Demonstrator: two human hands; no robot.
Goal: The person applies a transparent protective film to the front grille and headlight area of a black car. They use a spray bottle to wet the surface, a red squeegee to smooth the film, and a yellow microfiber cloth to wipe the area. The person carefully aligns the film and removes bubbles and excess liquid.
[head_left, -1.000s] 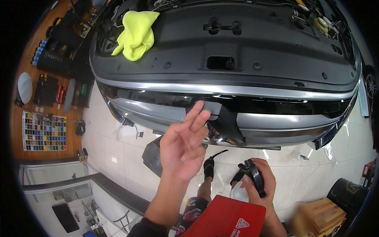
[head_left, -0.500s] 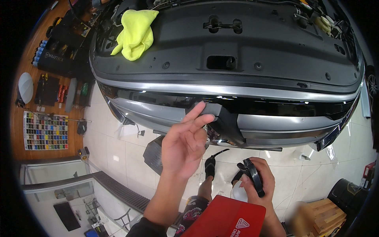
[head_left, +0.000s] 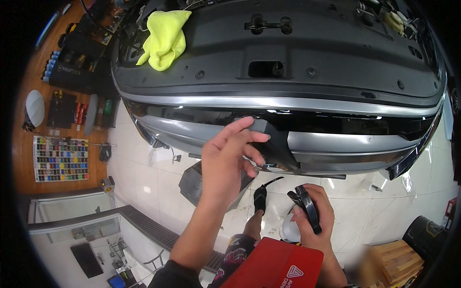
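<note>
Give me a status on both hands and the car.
Left hand open by the car front, contact unclear. Right hand holding black-topped spray bottle. Red item hides part of right forearm.

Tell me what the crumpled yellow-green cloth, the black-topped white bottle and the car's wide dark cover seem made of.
Yellow-green cloth: matte fabric, perhaps microfibre, by its loose folds.
White bottle: probably smooth plastic, by its even surface, partly hidden; black top: highlights suggest glossy plastic.
Wide dark cover: likely satin plastic, by its moulded recesses.
</note>
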